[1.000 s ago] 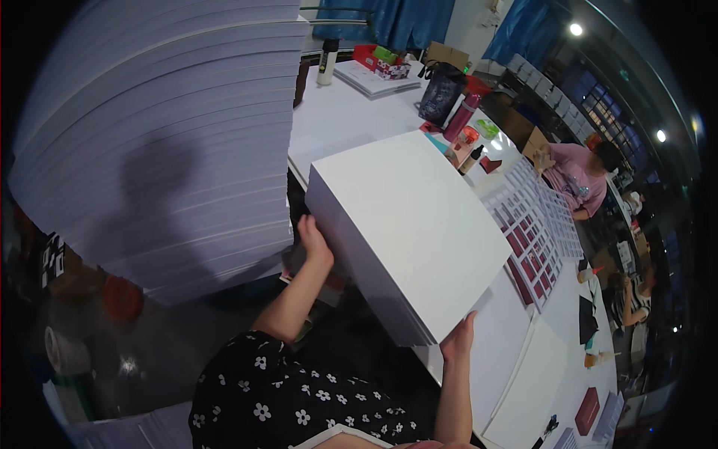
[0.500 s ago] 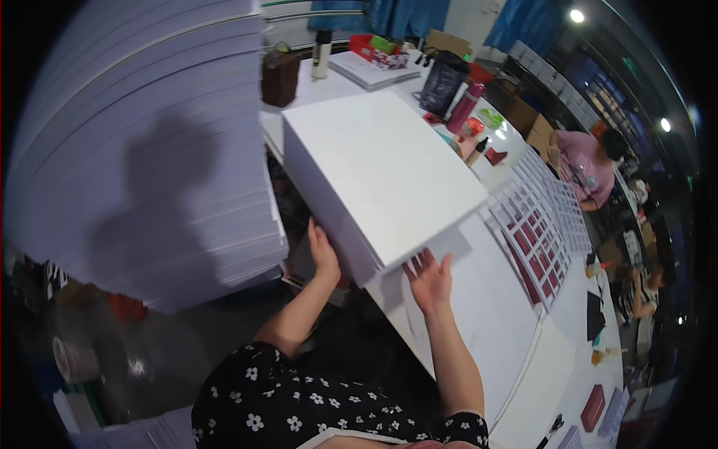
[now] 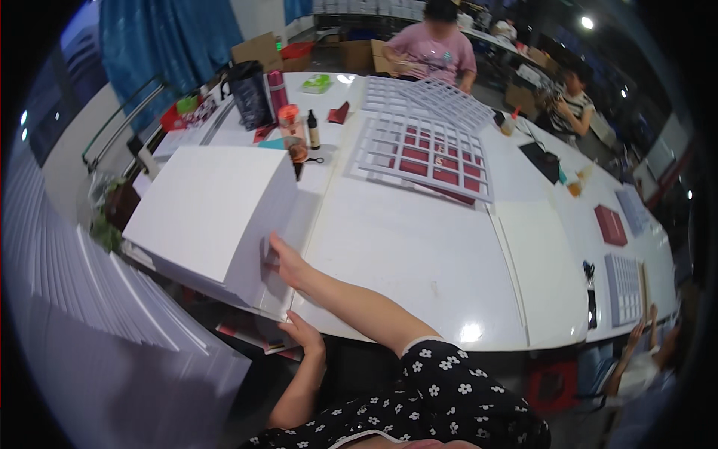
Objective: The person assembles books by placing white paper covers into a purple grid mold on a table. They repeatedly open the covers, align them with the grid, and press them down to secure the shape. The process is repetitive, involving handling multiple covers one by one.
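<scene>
A thick squared stack of white sheets [image 3: 213, 206] sits at the left end of the white table [image 3: 407, 262]. My right hand [image 3: 290, 263] lies along the stack's right side, palm toward it, with its fingers stretched out. Lower down, my left hand [image 3: 305, 334] is at the table's front edge near the stack's near corner, fingers extended and holding nothing. A much taller pile of white sheets [image 3: 112, 329] stands off the table at the lower left.
White grid frames [image 3: 426, 161] lie over dark red pieces mid-table. A black bag [image 3: 250, 97], a red flask [image 3: 277, 90] and small bottles [image 3: 313, 129] stand at the back left. One person [image 3: 437, 49] in pink works across the table; others sit at the right.
The view has swung right, showing more of the table. My right hand has moved from the stack's near edge to its right side; my left hand is now by the table edge.
</scene>
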`<action>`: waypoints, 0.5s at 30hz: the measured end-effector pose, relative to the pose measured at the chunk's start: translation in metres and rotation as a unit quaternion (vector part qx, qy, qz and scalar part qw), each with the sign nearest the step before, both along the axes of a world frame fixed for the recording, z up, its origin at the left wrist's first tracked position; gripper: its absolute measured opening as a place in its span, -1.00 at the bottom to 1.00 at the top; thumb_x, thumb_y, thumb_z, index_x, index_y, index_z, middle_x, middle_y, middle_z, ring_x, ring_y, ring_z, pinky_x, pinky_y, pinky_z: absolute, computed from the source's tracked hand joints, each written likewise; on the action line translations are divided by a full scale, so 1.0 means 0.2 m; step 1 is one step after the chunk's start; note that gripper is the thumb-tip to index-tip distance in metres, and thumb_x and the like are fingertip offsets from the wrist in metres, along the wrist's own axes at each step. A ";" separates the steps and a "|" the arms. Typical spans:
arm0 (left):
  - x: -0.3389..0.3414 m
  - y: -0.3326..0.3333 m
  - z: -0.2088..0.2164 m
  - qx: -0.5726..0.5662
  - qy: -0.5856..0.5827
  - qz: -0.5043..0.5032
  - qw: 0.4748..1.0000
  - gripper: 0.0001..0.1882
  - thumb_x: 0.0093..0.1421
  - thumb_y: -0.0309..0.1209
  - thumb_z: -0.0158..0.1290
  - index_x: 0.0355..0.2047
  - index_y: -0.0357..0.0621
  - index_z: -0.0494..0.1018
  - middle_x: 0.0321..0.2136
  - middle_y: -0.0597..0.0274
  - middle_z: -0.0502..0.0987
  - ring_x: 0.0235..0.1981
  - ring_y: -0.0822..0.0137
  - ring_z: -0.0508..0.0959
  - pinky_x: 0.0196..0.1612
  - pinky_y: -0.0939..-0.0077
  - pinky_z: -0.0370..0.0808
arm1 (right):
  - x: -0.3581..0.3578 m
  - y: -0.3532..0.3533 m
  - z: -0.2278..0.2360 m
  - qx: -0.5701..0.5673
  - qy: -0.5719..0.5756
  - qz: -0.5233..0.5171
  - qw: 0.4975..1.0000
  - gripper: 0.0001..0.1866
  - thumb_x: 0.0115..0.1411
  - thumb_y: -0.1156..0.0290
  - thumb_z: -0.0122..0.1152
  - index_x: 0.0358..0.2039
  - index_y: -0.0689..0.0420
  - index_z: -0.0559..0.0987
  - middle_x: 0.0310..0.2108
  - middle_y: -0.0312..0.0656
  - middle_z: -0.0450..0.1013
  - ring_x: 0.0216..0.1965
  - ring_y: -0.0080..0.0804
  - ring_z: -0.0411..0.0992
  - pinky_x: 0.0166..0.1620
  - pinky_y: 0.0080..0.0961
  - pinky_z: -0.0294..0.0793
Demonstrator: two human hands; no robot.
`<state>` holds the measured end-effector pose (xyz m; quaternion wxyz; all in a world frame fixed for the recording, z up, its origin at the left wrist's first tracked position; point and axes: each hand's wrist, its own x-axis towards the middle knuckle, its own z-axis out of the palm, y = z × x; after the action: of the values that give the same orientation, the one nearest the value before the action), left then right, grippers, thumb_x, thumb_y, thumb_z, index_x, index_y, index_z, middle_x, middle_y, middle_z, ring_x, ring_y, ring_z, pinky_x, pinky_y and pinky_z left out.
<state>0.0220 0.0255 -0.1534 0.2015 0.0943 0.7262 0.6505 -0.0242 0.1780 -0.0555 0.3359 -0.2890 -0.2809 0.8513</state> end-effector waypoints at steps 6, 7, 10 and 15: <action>-0.11 -0.12 0.12 -0.035 0.059 -0.101 0.992 -0.37 0.40 -0.24 -0.09 0.25 -0.51 0.01 0.24 -0.32 0.14 0.25 0.01 0.22 0.31 0.25 0.11 | 0.25 0.19 -0.03 0.291 -0.274 0.072 0.914 -0.15 0.21 -0.17 0.18 0.29 0.21 0.26 0.13 -0.04 0.37 0.08 -0.15 0.39 0.10 -0.24 0.41; -0.14 -0.17 0.07 -0.023 0.126 -0.111 0.986 -0.36 0.36 -0.31 -0.04 0.26 -0.49 0.01 0.26 -0.33 0.11 0.27 -0.05 0.19 0.33 0.20 0.07 | 0.38 0.27 -0.05 0.398 -0.322 0.035 0.858 -0.15 0.19 -0.14 0.23 0.28 0.22 0.27 0.13 0.00 0.36 0.07 -0.12 0.40 0.10 -0.25 0.43; 0.03 -0.25 0.35 -0.089 0.342 -0.148 0.924 -0.27 0.20 -0.52 0.05 0.32 -0.36 -0.01 0.36 -0.27 -0.08 0.38 -0.14 -0.02 0.38 0.01 -0.11 | 0.88 0.56 -0.10 0.509 -0.444 -0.055 0.736 -0.15 0.12 0.02 0.38 0.27 0.25 0.28 0.16 0.10 0.34 0.10 -0.09 0.39 0.12 -0.27 0.42; 0.19 -0.13 0.50 -0.020 0.492 -0.328 0.806 -0.25 0.20 -0.41 0.07 0.33 -0.36 0.01 0.36 -0.34 -0.14 0.39 -0.27 -0.09 0.35 -0.08 -0.10 | 1.57 0.93 0.24 0.442 -0.693 -0.057 0.567 0.07 0.00 -0.04 0.45 0.36 0.20 0.10 0.32 0.08 0.18 0.31 -0.05 0.21 0.28 -0.09 0.23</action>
<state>0.0590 -0.0002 -0.0527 0.0205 0.6304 0.6665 0.3974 0.2907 0.3648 -0.0077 0.1726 -0.6211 -0.7517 0.1391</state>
